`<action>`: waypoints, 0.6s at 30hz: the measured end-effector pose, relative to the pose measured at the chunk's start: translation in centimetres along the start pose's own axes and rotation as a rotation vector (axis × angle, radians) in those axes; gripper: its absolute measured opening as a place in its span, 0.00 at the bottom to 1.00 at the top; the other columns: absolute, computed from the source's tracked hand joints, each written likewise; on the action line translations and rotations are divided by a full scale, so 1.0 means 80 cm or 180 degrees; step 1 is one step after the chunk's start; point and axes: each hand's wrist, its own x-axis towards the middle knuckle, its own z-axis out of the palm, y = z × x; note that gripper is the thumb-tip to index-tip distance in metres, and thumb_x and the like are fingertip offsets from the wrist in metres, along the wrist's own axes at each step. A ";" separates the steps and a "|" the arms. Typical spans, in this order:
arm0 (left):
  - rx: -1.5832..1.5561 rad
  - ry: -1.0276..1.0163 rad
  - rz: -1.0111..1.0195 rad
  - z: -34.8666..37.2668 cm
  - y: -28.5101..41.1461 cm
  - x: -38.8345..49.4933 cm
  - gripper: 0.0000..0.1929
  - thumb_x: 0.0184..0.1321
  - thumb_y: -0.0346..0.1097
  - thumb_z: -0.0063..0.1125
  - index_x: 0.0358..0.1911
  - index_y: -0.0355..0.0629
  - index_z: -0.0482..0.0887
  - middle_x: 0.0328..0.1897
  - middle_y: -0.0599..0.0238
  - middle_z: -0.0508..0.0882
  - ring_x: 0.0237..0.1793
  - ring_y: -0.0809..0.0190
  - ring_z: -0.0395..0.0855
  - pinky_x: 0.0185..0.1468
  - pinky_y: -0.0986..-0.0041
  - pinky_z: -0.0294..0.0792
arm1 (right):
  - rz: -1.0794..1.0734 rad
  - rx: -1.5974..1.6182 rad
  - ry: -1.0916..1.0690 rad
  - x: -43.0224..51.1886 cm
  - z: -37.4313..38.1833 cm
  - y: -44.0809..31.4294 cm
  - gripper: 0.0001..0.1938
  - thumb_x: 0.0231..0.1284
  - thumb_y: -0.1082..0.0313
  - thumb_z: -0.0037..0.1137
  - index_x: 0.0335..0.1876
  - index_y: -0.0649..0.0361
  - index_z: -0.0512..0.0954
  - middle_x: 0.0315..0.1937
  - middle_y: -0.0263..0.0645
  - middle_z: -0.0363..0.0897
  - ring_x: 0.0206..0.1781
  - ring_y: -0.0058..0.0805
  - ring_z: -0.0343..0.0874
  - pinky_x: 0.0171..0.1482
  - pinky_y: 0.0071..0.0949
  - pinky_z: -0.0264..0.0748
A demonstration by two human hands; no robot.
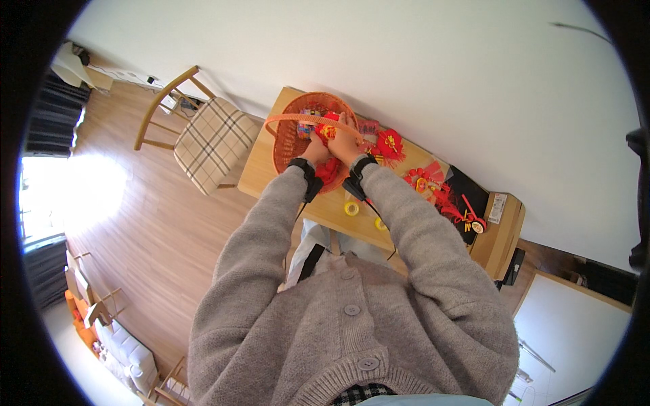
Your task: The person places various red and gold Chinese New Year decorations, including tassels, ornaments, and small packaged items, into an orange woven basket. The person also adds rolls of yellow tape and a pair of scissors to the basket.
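Both hands reach into an orange wicker basket (pixel 286 152) that stands on a wooden table (pixel 261 162). Between my left hand (pixel 316 151) and my right hand (pixel 346 143) is a red ornament (pixel 327 131) with gold-yellow detail, held just under the basket's arched handle (pixel 289 117). My right fingers extend up past the handle. Inside the basket, a colourful packet (pixel 304 131) lies to the left of the ornament, and red cloth-like material (pixel 329 171) lies nearer me. My palms hide part of the contents.
Right of the basket lie a red tasselled ornament (pixel 390 143), more red decorations (pixel 424 185) and a small rattle drum (pixel 478 226). Yellow tape rolls (pixel 351 208) sit near the front edge. A cardboard box (pixel 500 228) stands at the right end; a plaid-seated chair (pixel 216 139) stands left.
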 end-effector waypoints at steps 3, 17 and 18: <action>0.0205 -0.0065 0.0020 -0.009 -0.006 0.008 0.42 0.68 0.73 0.29 0.73 0.45 0.53 0.64 0.60 0.78 0.58 0.49 0.78 0.64 0.59 0.68 | -0.0101 0.0032 0.0053 -0.005 -0.005 -0.003 0.43 0.54 0.69 0.55 0.77 0.70 0.50 0.76 0.62 0.48 0.78 0.60 0.48 0.77 0.47 0.49; 0.2001 0.0406 0.0962 -0.006 -0.004 -0.009 0.49 0.56 0.35 0.67 0.72 0.41 0.40 0.62 0.50 0.76 0.58 0.54 0.78 0.59 0.62 0.72 | -0.0406 0.0180 -0.0124 -0.017 -0.006 0.013 0.41 0.48 0.70 0.57 0.72 0.72 0.58 0.67 0.66 0.61 0.73 0.60 0.58 0.74 0.47 0.55; 0.2144 0.0509 0.1121 -0.012 -0.011 -0.002 0.46 0.58 0.34 0.65 0.72 0.42 0.42 0.63 0.50 0.75 0.59 0.54 0.77 0.60 0.62 0.71 | -0.0526 0.0176 -0.0055 -0.019 -0.006 0.014 0.40 0.49 0.69 0.57 0.71 0.71 0.58 0.67 0.66 0.61 0.72 0.61 0.59 0.74 0.47 0.55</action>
